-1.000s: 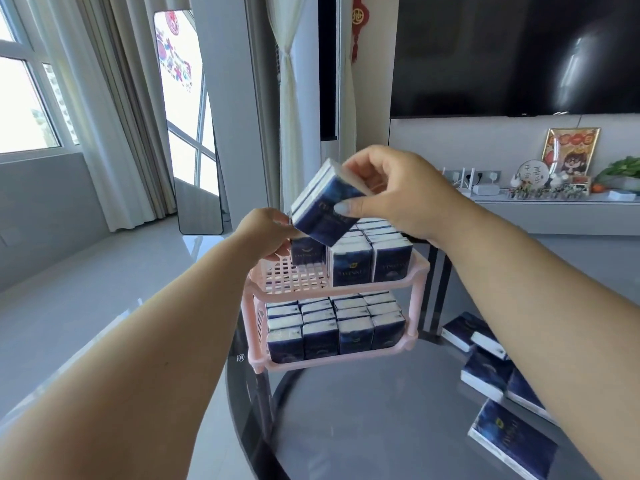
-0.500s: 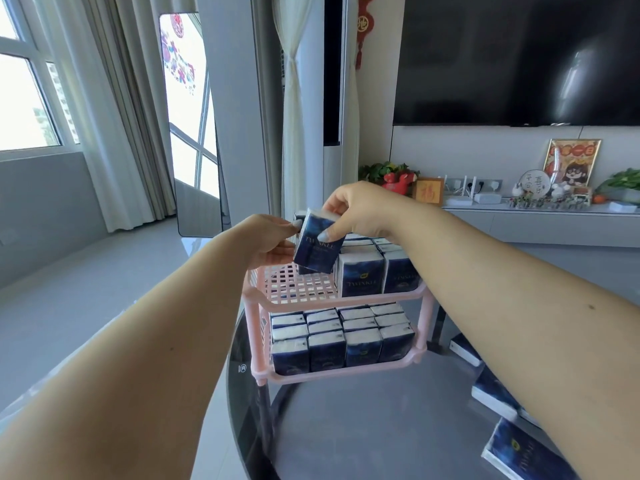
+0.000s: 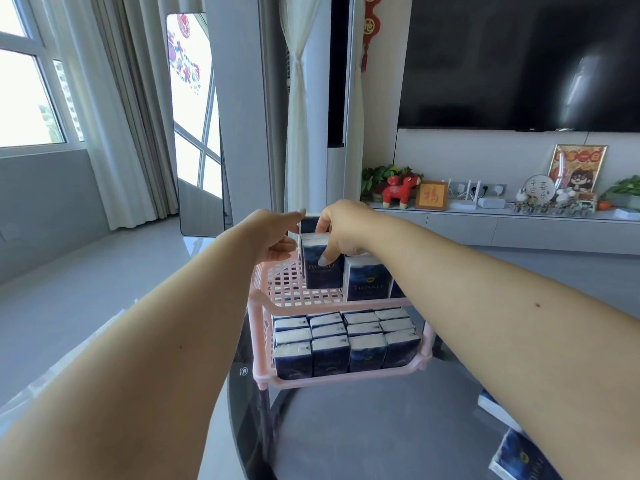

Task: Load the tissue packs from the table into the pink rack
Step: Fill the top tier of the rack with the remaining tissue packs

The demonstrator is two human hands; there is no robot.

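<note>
My right hand [image 3: 341,230] pinches a tissue pack [image 3: 322,266] standing tall on the top shelf of the pink rack [image 3: 294,308]; my left hand [image 3: 277,233] touches its left side, fingers loose; more packs [image 3: 519,457] wait on the table [image 3: 381,427] nearer my right arm.

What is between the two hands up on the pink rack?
In the head view, a dark blue tissue pack stands upright on the pink rack's top shelf, between the left hand and the right hand; the right fingers pinch it.
</note>
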